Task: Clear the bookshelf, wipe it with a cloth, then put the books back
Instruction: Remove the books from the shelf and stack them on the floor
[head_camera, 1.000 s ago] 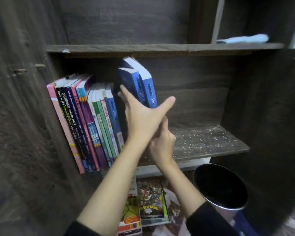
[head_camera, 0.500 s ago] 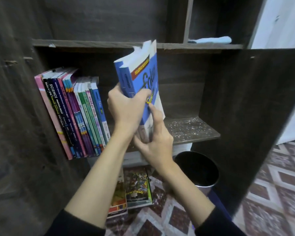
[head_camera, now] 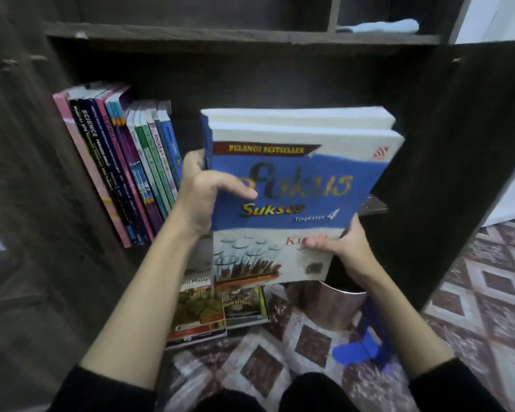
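I hold two thick blue-and-white books (head_camera: pixel 298 185) flat in front of the dark wooden bookshelf (head_camera: pixel 235 35), covers facing me. My left hand (head_camera: pixel 202 194) grips their spine edge, thumb across the cover. My right hand (head_camera: pixel 339 240) clasps the lower right corner. A row of several leaning books (head_camera: pixel 122 162) stands on the shelf's left side. A light blue cloth (head_camera: pixel 381 26) lies on the upper shelf at the right. The shelf board is mostly hidden behind the held books.
Several books (head_camera: pixel 208 310) lie stacked on the patterned floor below the shelf. A round metal bin (head_camera: pixel 327 301) stands on the floor beside them, with a blue object (head_camera: pixel 360 349) next to it. The cabinet's dark side wall (head_camera: pixel 452 162) rises at the right.
Both hands have pulled the two blue books off the shelf, turned them from upright to flat with the cover facing me, and brought them closer.
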{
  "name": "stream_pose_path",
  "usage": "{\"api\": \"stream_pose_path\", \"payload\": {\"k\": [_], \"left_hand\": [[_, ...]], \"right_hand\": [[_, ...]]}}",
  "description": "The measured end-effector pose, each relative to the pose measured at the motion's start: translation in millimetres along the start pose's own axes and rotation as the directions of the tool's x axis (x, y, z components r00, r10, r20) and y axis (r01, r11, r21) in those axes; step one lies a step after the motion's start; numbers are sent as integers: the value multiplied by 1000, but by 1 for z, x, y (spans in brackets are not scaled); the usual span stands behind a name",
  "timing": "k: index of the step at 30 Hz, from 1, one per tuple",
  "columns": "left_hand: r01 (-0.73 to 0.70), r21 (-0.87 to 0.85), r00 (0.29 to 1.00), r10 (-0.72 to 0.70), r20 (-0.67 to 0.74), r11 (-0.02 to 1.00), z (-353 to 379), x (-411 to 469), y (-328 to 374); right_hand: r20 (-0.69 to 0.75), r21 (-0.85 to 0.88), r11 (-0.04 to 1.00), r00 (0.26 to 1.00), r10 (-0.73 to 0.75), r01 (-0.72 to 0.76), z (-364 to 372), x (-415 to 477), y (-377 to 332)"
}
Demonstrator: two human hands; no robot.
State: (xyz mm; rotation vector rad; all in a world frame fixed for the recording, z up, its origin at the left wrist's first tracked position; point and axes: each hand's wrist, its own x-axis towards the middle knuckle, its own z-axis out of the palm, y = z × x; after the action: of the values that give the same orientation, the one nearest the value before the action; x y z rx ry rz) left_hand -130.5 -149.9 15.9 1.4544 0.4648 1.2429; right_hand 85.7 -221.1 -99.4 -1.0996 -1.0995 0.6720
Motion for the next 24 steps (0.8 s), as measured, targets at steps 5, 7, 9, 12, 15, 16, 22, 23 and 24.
{"api": "stream_pose_path", "payload": {"k": [5,7,9,12,15,16,22,23,24], "left_hand": [[254,85,928,-268,259,963,-25,-15,-48],[389,172,867,-423,264,905,-41,-23,-75],[505,206,812,-542,216,838,-54,-34,-109],[681,131,715,-693,91,720,-68,-49,-162],[784,17,620,-784,-30,620,-75,-58,-209],[798,-14,601,-798,-56,602,-76,-59,-222],[775,45,585,-688,-429,631,-79,-39,-324],[787,68,565,-672,-479,613,-79,-32,-342],[800,88,550,-667,-503,594,-80,-24,-358]], "right_hand": [[122,48,983,978,171,-178,3,-40,49],[106,37,957,953,283,-288,3,-53,81],[102,5,923,918,383,-385,3,-65,107],[97,-7,836,831,547,-549,3,-82,137],[86,35,757,757,648,-653,6,-91,165],[97,80,728,732,674,-681,7,-91,173],[-3,105,651,654,756,-752,15,-61,225],[-22,97,645,647,763,-758,17,-52,234],[-37,90,640,640,768,-763,18,-42,243]]}}
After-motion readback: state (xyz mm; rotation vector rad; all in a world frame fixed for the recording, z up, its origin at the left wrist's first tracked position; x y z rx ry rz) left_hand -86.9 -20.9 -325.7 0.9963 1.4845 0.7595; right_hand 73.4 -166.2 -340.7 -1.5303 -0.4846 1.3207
